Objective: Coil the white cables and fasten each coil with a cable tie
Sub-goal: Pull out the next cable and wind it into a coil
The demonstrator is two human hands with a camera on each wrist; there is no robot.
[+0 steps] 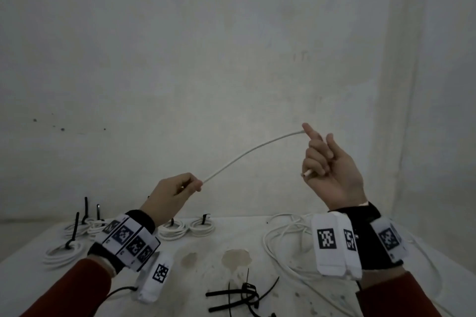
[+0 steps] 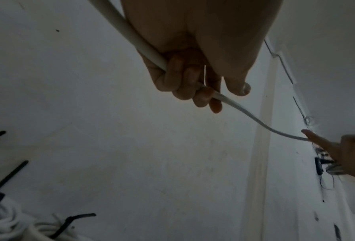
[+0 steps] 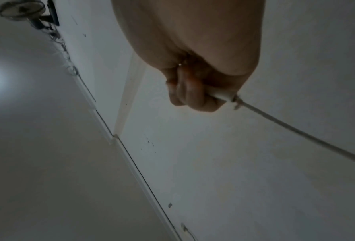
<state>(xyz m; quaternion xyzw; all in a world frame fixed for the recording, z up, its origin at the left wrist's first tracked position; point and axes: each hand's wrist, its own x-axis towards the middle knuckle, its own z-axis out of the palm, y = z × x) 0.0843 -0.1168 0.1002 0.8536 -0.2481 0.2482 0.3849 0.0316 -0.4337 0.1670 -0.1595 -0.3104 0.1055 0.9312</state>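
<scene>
A white cable (image 1: 257, 147) arcs through the air between my two hands, above the table. My left hand (image 1: 192, 184) grips it with curled fingers; the left wrist view shows the cable (image 2: 261, 123) passing through that fist (image 2: 184, 84) toward the other hand. My right hand (image 1: 316, 159) is raised higher. Its lower fingers curl round the cable's end, and the cable runs up over the straight index finger. In the right wrist view the fist (image 3: 193, 96) clamps the cable (image 3: 296, 128), which leaves to the lower right.
Several tied white coils (image 1: 171, 230) with black ties lie along the back and left of the white table (image 1: 201, 247). Loose white cable (image 1: 283, 247) sprawls at the right. A heap of black cable ties (image 1: 242, 293) sits near the front. A wall stands close behind.
</scene>
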